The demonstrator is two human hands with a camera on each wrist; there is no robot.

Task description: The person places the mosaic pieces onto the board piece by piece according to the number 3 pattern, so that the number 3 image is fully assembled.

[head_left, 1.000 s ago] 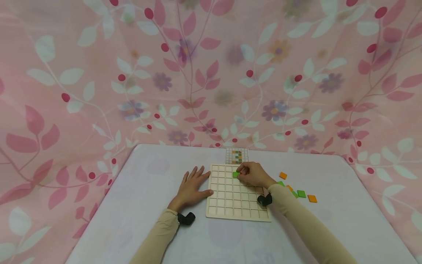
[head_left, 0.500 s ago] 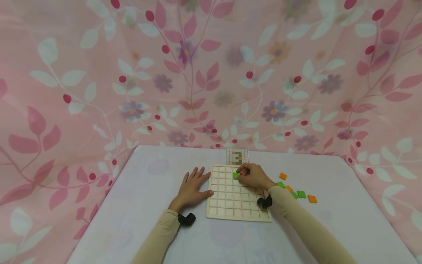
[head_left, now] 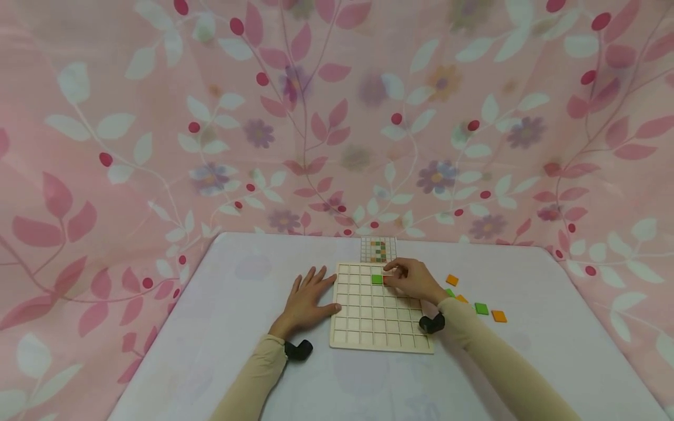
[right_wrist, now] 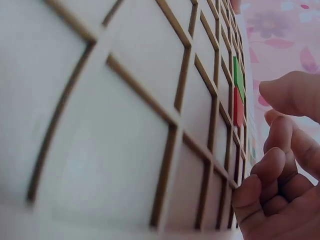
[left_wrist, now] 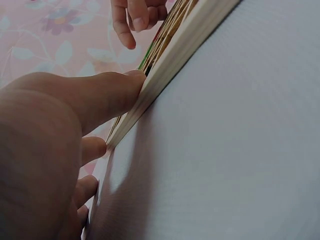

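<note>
A pale wooden grid board (head_left: pixel 368 327) lies in front of me. A green tile (head_left: pixel 377 279) and a red tile (right_wrist: pixel 238 106) sit side by side in cells of its far rows. My right hand (head_left: pixel 413 279) is just above the red tile and partly covers it in the head view. The right wrist view shows its thumb apart from its loosely bent fingers, with nothing between them. At the board's left edge, my left hand (head_left: pixel 304 301) lies with fingers spread, its thumb and a fingertip against the edge.
Beyond the board lies a small card (head_left: pixel 365 251) printed with a coloured grid pattern. To the right, loose on the white table (head_left: pixel 253 380), are an orange tile (head_left: pixel 452 280), a green tile (head_left: pixel 481 308) and several others, some partly behind the right sleeve (head_left: pixel 484 351).
My right hand has drawn back slightly to the right, with its fingers parted, uncovering more of the green tile and some of the red one. The left hand stays at the board's edge.
</note>
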